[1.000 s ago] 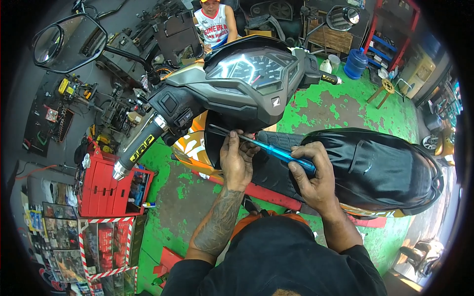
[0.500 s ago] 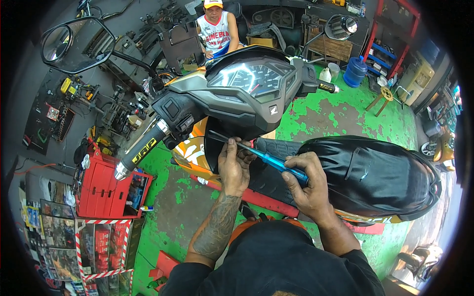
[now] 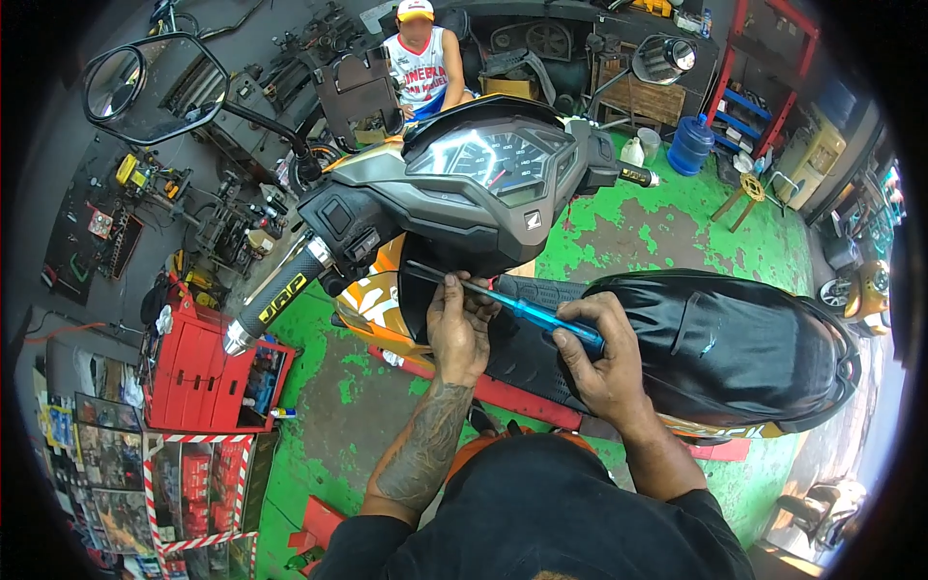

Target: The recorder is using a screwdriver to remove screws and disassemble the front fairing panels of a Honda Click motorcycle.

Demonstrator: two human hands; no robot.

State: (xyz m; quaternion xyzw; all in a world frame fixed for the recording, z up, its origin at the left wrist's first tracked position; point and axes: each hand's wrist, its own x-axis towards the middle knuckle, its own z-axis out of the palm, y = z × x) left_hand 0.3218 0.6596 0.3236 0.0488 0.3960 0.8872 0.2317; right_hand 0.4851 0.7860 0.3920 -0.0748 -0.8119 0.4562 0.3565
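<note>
A long screwdriver with a clear blue handle (image 3: 552, 322) lies across the front of an orange and black scooter, its shaft slanting up and left to the dark inner panel below the handlebar cover (image 3: 464, 208). My right hand (image 3: 604, 353) is closed round the handle, thumb and forefinger along it. My left hand (image 3: 458, 324) pinches the shaft farther along, near the panel; some of its fingers are behind the shaft. Where the tip meets the panel is too dark to tell. Beneath my hands runs the ribbed black footboard (image 3: 527, 362).
To the right stretches the black scooter seat (image 3: 744, 338). At the left stand a red tool cabinet (image 3: 198, 367) and a display case (image 3: 203, 493) edged with striped tape. A person (image 3: 425, 63) sits beyond the scooter. A blue water jug (image 3: 691, 145) and stool (image 3: 749, 193) are far right.
Both hands keep nearly the same place on the screwdriver. The view has shifted very slightly, and the person beyond the scooter has moved a little.
</note>
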